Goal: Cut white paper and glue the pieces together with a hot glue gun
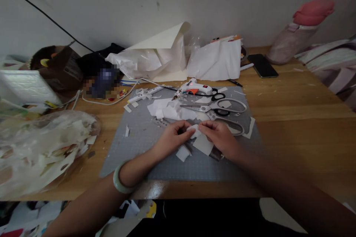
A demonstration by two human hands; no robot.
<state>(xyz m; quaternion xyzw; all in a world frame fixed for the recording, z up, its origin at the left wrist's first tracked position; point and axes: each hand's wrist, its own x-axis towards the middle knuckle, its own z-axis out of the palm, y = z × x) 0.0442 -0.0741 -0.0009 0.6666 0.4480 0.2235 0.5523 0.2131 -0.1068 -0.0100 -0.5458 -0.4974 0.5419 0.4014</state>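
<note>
Near the middle of the frame, both hands meet over a grey cutting mat (133,144) that lies on a wooden table (300,133). The left hand (169,139) and the right hand (219,137) each pinch one end of a small white paper piece (194,130), fingertips closed on it from either side, so the piece sits between them just above the mat. The left wrist wears a pale green bangle (118,181). Under and just below the hands lie more white paper scraps (183,153), one touching the left hand's lower edge. Just above the hands, toward the centre of the frame, a large pair of scissors (219,109) lies flat on the mat, handles to the right, blades pointing left over crumpled white paper (167,109). Above the scissors sits a white glue gun (194,88), at the mat's upper edge. In the upper middle, a folded cream sheet (167,40) leans over white plastic bags (214,61) against the wall. A dark phone (263,65) lies on the table at upper right, well apart from the hands. At the left edge, a clear plastic bag of scraps (41,148) rests on the table corner
</note>
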